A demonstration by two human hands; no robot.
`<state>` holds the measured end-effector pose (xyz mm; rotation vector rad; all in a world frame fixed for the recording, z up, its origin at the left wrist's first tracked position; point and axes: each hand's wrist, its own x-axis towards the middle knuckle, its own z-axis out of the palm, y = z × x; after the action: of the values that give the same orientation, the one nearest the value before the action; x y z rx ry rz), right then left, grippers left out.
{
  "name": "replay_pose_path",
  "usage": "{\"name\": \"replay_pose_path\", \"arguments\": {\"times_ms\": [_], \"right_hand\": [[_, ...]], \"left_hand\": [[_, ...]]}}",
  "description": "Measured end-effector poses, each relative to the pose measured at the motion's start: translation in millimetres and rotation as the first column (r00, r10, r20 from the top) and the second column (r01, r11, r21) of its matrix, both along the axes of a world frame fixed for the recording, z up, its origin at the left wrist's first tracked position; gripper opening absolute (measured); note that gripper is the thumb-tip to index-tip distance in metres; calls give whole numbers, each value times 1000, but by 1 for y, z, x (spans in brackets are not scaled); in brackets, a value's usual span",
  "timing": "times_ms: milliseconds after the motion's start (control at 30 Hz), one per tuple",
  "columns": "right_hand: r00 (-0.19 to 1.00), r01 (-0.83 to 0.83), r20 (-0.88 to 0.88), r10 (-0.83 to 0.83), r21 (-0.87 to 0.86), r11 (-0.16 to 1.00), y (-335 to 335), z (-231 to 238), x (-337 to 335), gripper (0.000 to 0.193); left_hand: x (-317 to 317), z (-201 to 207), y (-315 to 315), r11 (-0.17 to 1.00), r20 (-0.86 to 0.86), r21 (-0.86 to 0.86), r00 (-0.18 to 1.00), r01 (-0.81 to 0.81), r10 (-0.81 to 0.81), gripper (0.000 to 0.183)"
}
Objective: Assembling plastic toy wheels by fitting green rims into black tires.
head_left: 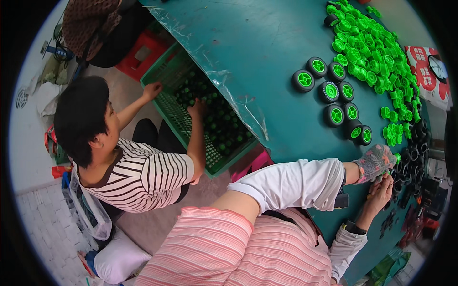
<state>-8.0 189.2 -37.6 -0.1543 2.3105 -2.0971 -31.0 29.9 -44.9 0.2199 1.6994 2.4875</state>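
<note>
My left hand (377,164), in a grey patterned glove, is closed with a bright green wheel hub (397,158) showing at its fingertips. My bare right hand (380,191) is just below, its fingers pinched together close to the glove; what they hold is too small to make out. Beyond my hands, several small green hubs (393,134) stand grouped on the table. Loose black tyres (416,164) lie to the right of my hands. Further left on the table is a cluster of finished-looking wheels (334,115), black tyres around green hubs.
A large heap of green hubs (360,50) covers the table's far right. Left of the teal table (257,52), a person in a striped shirt (138,164) reaches into a green crate (164,107) of dark wheels. A red stool (143,55) stands behind the crate.
</note>
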Motion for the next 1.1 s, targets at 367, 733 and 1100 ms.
{"name": "replay_pose_path", "arguments": {"times_ms": [367, 733, 1100], "right_hand": [[998, 53, 24, -53, -5, 999, 1, 0, 2, 21], [998, 47, -34, -45, 48, 998, 14, -5, -3, 17], [929, 128, -369, -3, 316, 940, 32, -35, -7, 22]], "left_hand": [[15, -1, 21, 580, -456, -651, 864, -489, 215, 24], [21, 28, 6, 985, 86, -145, 991, -94, 107, 22], [65, 119, -22, 613, -255, 195, 564, -766, 786, 24]]}}
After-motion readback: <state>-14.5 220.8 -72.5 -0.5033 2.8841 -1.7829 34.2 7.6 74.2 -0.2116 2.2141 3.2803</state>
